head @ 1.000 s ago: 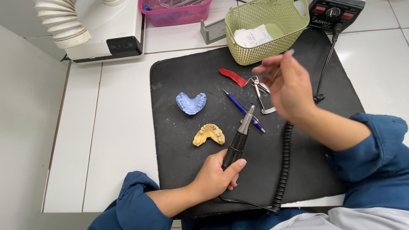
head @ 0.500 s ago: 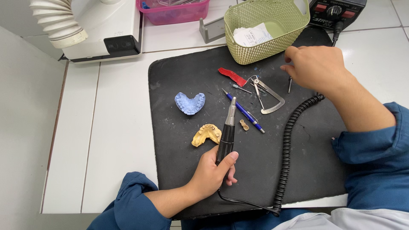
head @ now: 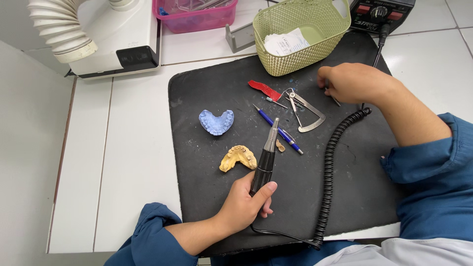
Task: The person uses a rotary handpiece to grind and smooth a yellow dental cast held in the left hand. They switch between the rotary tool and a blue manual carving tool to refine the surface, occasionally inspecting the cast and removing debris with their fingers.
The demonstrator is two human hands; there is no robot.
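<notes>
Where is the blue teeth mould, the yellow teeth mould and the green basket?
blue teeth mould (head: 216,121), head view, middle of its arch
yellow teeth mould (head: 238,157), head view, its curved top
green plastic basket (head: 315,55), head view, front wall

A white tiled worktop (head: 123,162) with thin grey joints spreads out to the left of the fingers (head: 266,189) of the left hand (head: 241,207). Beneath them lies a black mat (head: 207,98). Far beyond them, at the back left, stands a white extraction unit (head: 133,29) with a ribbed hose (head: 59,24). Left of the worktop's edge, well apart from the fingers, runs a plain pale grey surface (head: 24,148). The light is even, and the shadows are soft.
</notes>
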